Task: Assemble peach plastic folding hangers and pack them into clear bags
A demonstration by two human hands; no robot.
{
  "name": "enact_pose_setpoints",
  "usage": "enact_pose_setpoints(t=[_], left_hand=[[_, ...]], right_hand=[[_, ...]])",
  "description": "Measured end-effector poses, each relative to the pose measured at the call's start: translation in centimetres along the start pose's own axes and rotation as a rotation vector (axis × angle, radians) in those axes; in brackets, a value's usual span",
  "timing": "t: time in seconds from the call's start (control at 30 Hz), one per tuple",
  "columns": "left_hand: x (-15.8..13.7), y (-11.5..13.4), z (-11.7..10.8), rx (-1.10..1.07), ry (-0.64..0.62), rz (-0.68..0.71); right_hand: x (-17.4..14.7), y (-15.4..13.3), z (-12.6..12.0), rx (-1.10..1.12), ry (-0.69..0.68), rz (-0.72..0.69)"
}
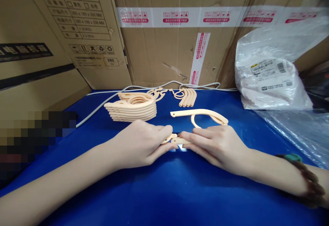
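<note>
The near part of the glossy blue counter leaves room to pass; beyond, a stack of curved cream plastic pieces blocks the left, a white plastic bag the right, upright brown cardboard the far edge.

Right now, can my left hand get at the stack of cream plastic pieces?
Probably yes: the stack sits on the blue table just beyond the left hand, with nothing visible between them. Its fingers are closed on a cream piece, though, so it may need freeing first.
</note>
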State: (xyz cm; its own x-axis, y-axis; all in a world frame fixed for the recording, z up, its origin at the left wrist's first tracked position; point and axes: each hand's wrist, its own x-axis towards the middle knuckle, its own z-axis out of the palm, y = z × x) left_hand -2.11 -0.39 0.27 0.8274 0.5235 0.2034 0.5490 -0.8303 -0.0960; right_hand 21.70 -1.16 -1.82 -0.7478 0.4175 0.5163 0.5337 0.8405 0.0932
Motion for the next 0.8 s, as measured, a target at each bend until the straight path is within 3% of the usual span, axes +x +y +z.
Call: enact_pose_setpoints(t=[0.47,0.8], left_hand=[[0.37,0.03,0.49,0.286,0.171,0.098],[0.44,0.04,0.56,0.488,0.253,0.170]], right_hand=[[-0.26,0.25,0.29,0.288,-0.074,0.146],[0.58,0.54,-0.05,0.540,-0.234,0.224]])
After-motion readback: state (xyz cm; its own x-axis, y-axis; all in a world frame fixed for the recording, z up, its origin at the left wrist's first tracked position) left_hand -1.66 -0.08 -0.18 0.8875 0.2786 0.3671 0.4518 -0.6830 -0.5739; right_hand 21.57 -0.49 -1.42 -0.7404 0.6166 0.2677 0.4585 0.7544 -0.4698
